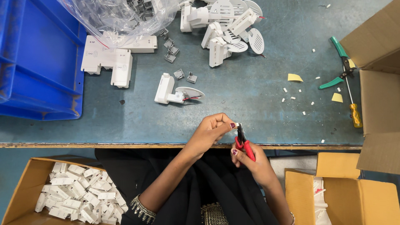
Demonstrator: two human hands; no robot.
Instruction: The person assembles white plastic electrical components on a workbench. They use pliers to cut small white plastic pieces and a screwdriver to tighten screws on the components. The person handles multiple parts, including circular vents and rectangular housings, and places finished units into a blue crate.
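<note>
Left hand (214, 128) pinches a small white piece (237, 124) just over the worktop (250, 96) edge, steadying it for the red-handled cutters (243, 143) gripped in the right hand (250, 160), blades seemingly at the piece.

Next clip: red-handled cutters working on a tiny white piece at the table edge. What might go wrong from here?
1. The left hand pinches the small white piece right at the cutters, so fingertips may get nipped.
2. Work happens over the table edge; the offcut may drop into the lap.
3. The right hand grips low, so the blades may slip.
</note>
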